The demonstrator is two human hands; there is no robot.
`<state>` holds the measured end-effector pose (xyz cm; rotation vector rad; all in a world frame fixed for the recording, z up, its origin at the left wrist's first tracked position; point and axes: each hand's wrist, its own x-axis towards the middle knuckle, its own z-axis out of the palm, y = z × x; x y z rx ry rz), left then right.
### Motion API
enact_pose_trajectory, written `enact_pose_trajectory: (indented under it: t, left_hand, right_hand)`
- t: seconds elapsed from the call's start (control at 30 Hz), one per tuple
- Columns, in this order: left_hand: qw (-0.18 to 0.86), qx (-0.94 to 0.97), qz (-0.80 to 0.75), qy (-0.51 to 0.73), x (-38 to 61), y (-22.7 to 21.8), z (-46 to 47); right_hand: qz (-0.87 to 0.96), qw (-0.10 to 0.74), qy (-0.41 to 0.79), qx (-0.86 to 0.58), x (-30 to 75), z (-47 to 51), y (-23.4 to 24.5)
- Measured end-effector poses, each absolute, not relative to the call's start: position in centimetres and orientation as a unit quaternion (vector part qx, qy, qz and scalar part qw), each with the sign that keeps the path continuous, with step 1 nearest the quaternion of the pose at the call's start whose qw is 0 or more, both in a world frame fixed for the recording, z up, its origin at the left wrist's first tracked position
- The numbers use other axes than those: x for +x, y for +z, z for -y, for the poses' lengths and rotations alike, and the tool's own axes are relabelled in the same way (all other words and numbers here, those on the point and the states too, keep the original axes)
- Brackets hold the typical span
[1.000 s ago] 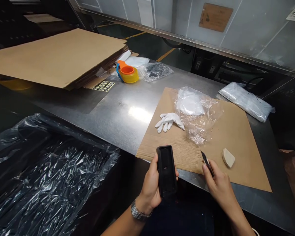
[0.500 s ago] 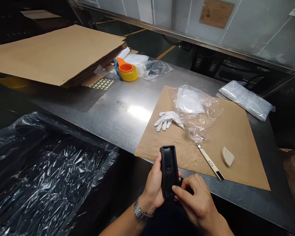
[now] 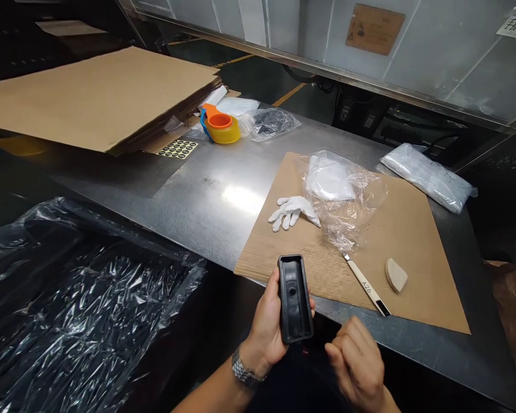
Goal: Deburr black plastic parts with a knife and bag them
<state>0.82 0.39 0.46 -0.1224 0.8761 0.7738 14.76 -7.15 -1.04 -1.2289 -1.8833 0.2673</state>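
My left hand [image 3: 266, 327] grips a black oblong plastic part [image 3: 294, 298], hollow side up, held just in front of the table edge. My right hand [image 3: 359, 361] hovers a little to the right of and below the part, fingers curled loosely together, not touching it. What, if anything, lies between those fingers is hidden. A small knife [image 3: 366, 284] with a pale handle and dark tip lies on the brown cardboard sheet [image 3: 413, 229], just beyond my right hand. A pale wedge-shaped block [image 3: 396, 275] rests next to the knife.
A white glove [image 3: 293, 210] and a crumpled clear bag [image 3: 344, 195] lie on the cardboard. Further back are a yellow-orange tape dispenser [image 3: 220, 126], a sticker sheet [image 3: 176, 149], bagged items [image 3: 427, 176] and a stack of flat cardboard [image 3: 98, 97]. A black plastic-lined bin [image 3: 81, 304] sits at left.
My right hand put the knife down on the cardboard, moved to the black part and touched its lower end, then drew back to the right. The left hand kept holding the part.
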Motion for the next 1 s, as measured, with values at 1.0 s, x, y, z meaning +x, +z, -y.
enact_pose_trajectory:
  t: [1.0]
  left_hand:
    - [0.890, -0.017, -0.389, 0.237, 0.7, -0.3, 0.8]
  right_hand:
    - [0.819, 0.242, 0.229, -0.467, 16.3, 6.1, 0.8]
